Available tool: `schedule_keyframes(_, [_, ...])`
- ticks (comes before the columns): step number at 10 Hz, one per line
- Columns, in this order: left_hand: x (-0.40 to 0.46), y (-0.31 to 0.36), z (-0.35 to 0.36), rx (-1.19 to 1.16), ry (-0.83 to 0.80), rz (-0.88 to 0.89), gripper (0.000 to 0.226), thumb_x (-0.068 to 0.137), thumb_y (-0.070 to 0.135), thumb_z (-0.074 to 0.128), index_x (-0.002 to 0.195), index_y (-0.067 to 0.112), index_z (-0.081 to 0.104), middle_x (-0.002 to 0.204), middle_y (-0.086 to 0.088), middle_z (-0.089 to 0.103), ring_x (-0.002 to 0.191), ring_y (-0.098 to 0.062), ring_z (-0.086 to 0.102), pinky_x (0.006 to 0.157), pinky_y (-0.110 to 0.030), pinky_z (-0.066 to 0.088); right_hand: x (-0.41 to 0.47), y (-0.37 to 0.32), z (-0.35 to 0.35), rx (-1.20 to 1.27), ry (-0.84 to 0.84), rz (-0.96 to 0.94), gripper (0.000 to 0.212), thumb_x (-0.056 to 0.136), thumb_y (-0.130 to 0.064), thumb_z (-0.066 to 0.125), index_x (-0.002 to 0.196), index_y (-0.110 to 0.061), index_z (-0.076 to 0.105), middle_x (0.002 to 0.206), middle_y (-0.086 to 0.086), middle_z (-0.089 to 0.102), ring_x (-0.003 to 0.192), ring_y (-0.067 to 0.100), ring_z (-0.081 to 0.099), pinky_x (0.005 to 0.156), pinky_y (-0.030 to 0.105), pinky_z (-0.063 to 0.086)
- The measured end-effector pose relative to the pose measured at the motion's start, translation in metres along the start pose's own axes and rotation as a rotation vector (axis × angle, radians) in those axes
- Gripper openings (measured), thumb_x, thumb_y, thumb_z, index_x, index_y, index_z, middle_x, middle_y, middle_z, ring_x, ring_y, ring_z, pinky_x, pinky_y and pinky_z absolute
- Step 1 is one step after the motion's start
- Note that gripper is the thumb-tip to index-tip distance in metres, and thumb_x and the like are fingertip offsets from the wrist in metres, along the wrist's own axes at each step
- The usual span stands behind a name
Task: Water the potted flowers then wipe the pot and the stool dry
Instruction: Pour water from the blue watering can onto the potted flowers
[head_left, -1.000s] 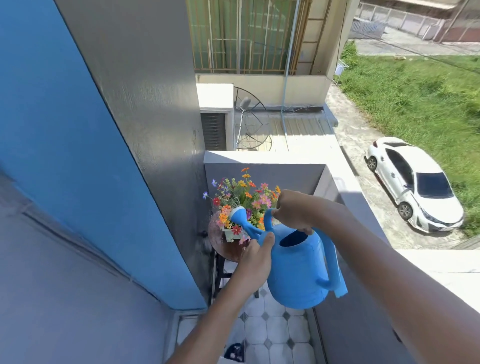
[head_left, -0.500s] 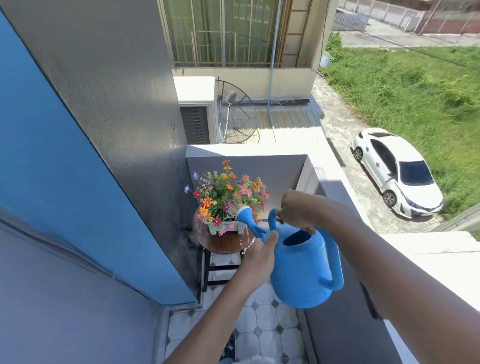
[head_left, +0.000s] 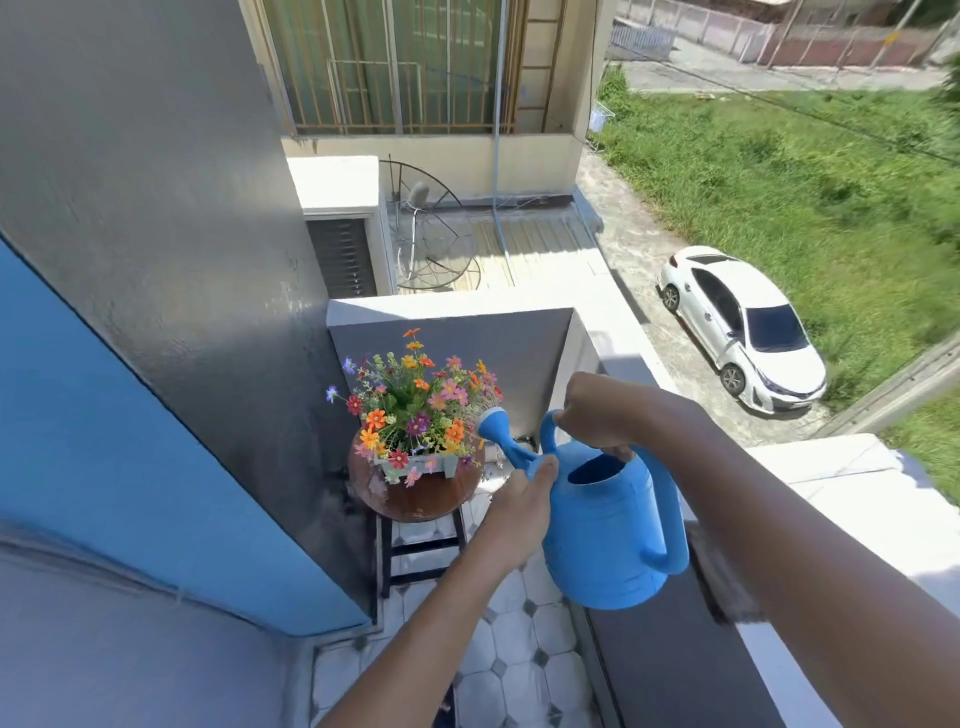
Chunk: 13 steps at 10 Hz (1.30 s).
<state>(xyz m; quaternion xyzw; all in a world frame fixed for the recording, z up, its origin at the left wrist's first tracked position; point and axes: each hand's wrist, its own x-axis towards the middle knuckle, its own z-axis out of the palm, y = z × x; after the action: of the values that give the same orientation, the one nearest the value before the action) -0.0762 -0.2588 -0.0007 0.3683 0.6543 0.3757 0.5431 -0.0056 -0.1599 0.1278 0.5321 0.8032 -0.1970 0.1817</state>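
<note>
A blue watering can (head_left: 608, 535) is held in both hands, tipped toward the flowers. My right hand (head_left: 602, 413) grips its top handle. My left hand (head_left: 519, 512) holds the can's left side near the base of the spout. The spout's rose (head_left: 491, 420) sits at the right edge of the colourful flowers (head_left: 415, 400), with fine water streams coming off it. The flowers stand in a pale pot (head_left: 415, 465) on a round brown stool (head_left: 415, 493) with dark legs. The stool top looks wet and glossy.
A blue and grey wall (head_left: 171, 312) closes the left side. The balcony's parapet (head_left: 649, 364) runs behind and to the right of the stool. White octagonal floor tiles (head_left: 519, 639) lie below. A white car (head_left: 743, 327) is parked on the ground beyond the parapet.
The view has shifted, so the stool and flowers sit further from the can. The spout's rose has moved from over the flowers to their right edge. Both hands keep their hold.
</note>
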Motion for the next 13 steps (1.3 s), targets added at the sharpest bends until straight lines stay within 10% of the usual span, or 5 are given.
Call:
schedule_keyframes(1, [0.002, -0.001, -0.010, 0.003, 0.008, -0.012, 0.073, 0.080, 0.079, 0.027, 0.107, 0.022, 0.064, 0.098, -0.006, 0.071, 0.092, -0.020, 0.067, 0.079, -0.040, 0.049, 0.002, -0.009, -0.004, 0.035, -0.030, 0.009, 0.019, 0.100, -0.008, 0.042, 0.103, 0.003, 0.057, 0.045, 0.015, 0.059, 0.036, 0.020, 0.052, 0.052, 0.029, 0.048])
schedule_keyframes(2, [-0.002, -0.001, -0.023, -0.023, 0.032, -0.009, 0.075, 0.080, 0.078, 0.028, 0.104, 0.016, 0.062, 0.090, -0.006, 0.067, 0.082, -0.019, 0.062, 0.073, -0.039, 0.044, 0.004, -0.025, -0.006, 0.051, -0.033, 0.004, 0.026, 0.101, -0.011, 0.040, 0.082, 0.002, 0.054, 0.024, 0.002, 0.048, 0.027, 0.017, 0.051, 0.054, 0.031, 0.050])
schedule_keyframes(8, [-0.010, -0.004, -0.105, -0.042, 0.109, 0.009, 0.075, 0.079, 0.082, 0.030, 0.102, 0.020, 0.063, 0.097, -0.017, 0.068, 0.088, -0.030, 0.065, 0.074, -0.039, 0.042, 0.018, -0.103, -0.007, -0.011, 0.014, -0.047, 0.023, 0.096, -0.001, 0.053, 0.074, -0.007, 0.047, 0.061, 0.009, 0.060, 0.048, 0.020, 0.055, 0.050, 0.028, 0.046])
schedule_keyframes(11, [0.004, 0.006, -0.107, 0.058, 0.030, 0.026, 0.082, 0.074, 0.088, 0.030, 0.107, 0.019, 0.058, 0.100, -0.007, 0.067, 0.094, -0.023, 0.065, 0.083, -0.047, 0.051, -0.003, -0.088, -0.008, 0.194, 0.010, 0.154, 0.032, 0.097, -0.005, 0.053, 0.128, 0.003, 0.055, 0.076, 0.007, 0.056, 0.051, 0.013, 0.038, 0.037, 0.016, 0.037])
schedule_keyframes(13, [0.040, 0.000, -0.071, 0.171, -0.028, 0.005, 0.084, 0.066, 0.095, 0.025, 0.106, 0.030, 0.058, 0.103, 0.001, 0.069, 0.099, -0.020, 0.065, 0.092, -0.052, 0.050, 0.009, -0.035, 0.004, 0.346, 0.114, 0.138, 0.034, 0.101, -0.028, 0.042, 0.093, 0.001, 0.059, 0.063, 0.007, 0.054, 0.049, 0.018, 0.052, 0.046, 0.028, 0.046])
